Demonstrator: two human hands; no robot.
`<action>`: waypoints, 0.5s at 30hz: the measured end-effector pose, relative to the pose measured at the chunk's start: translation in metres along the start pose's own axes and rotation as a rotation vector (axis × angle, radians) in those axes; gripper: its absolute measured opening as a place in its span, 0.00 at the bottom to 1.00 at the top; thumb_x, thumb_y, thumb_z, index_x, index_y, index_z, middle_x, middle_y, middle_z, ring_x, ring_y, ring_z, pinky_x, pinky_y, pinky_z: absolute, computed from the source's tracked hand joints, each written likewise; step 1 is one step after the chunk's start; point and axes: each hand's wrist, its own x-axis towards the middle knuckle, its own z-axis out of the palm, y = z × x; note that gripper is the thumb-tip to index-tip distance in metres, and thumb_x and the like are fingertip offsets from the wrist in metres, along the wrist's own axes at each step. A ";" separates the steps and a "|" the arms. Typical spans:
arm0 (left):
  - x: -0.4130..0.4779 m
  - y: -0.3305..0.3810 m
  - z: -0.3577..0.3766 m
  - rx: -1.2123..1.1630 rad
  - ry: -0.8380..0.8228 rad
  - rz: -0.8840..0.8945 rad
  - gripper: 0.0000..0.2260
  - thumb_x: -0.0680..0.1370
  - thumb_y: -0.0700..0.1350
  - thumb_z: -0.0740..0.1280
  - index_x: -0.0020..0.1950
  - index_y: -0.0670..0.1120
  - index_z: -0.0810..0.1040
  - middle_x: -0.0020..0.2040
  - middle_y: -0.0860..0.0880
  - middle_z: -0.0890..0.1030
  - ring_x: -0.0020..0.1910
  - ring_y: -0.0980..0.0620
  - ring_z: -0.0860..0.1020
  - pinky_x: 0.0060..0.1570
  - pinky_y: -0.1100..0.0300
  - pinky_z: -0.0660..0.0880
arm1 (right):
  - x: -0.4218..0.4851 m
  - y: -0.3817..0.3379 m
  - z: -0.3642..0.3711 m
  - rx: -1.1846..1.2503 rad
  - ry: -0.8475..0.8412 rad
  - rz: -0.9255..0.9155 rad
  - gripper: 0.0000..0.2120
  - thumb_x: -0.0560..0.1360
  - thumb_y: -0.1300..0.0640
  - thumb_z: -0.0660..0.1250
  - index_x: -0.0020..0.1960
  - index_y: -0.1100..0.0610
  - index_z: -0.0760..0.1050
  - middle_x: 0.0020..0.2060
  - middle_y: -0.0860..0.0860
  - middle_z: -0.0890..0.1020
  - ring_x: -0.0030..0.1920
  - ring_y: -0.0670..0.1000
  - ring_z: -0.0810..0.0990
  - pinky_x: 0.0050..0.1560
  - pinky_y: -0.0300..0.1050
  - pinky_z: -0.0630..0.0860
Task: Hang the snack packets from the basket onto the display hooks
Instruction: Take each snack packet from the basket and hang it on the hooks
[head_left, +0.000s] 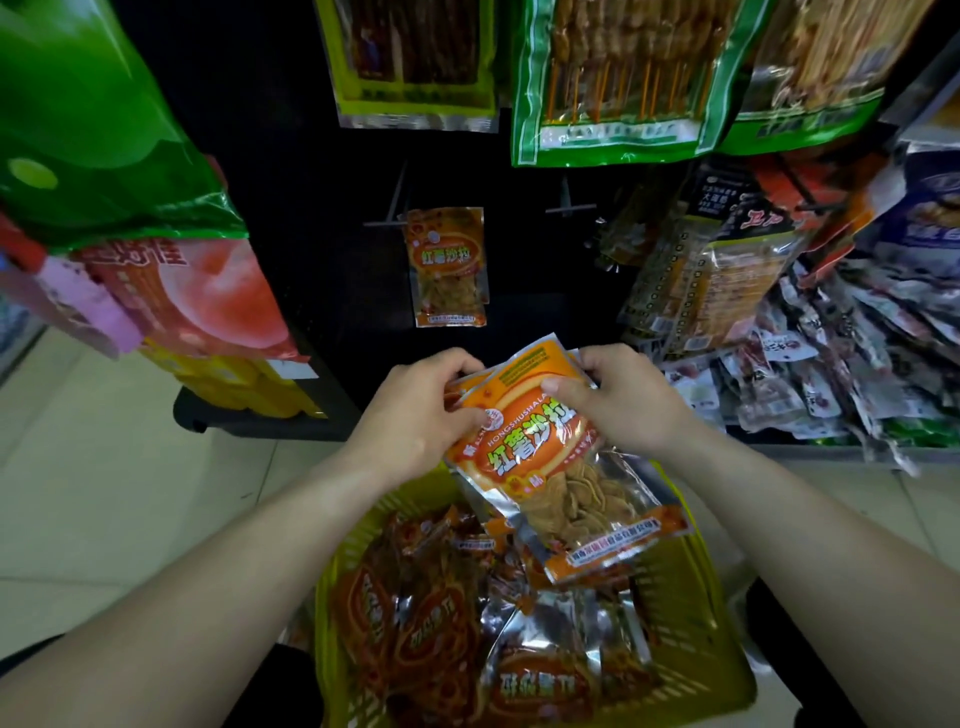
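Note:
Both hands hold an orange snack packet (556, 467) above the yellow-green basket (696, 613). My left hand (421, 415) grips the packet's upper left edge, and my right hand (618, 400) pinches its top right corner with the thumb on the front. More packets seem stacked behind the front one. Several orange packets (467, 639) lie in the basket below. One matching packet (448, 267) hangs on a display hook (387, 222) on the black panel ahead. A bare hook (569, 208) sticks out to its right.
Large green skewer packets (613, 78) hang above. At right, hanging packets (711, 280) and a heap of small packets (831, 384) fill a shelf. At left hang green and red bags (156, 249). Pale floor tiles (104, 467) lie at lower left.

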 end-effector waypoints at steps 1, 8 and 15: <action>0.000 0.000 0.000 -0.010 -0.004 0.002 0.13 0.73 0.51 0.75 0.47 0.66 0.74 0.45 0.62 0.82 0.44 0.68 0.80 0.39 0.63 0.79 | -0.001 0.000 -0.001 -0.013 -0.011 0.011 0.11 0.78 0.48 0.67 0.46 0.55 0.80 0.40 0.49 0.85 0.40 0.47 0.84 0.42 0.50 0.80; 0.000 0.001 0.000 -0.004 -0.023 0.016 0.12 0.75 0.48 0.74 0.43 0.65 0.76 0.43 0.61 0.83 0.43 0.65 0.81 0.43 0.60 0.81 | -0.003 0.003 -0.001 -0.234 0.002 -0.010 0.04 0.76 0.47 0.69 0.43 0.45 0.78 0.43 0.43 0.79 0.45 0.45 0.78 0.41 0.42 0.71; 0.001 0.003 0.000 -0.031 -0.069 0.029 0.11 0.75 0.49 0.75 0.42 0.66 0.78 0.41 0.63 0.83 0.42 0.67 0.81 0.40 0.64 0.79 | -0.004 -0.007 -0.001 -0.263 0.042 -0.160 0.09 0.80 0.47 0.63 0.45 0.46 0.79 0.40 0.43 0.84 0.43 0.43 0.81 0.44 0.50 0.79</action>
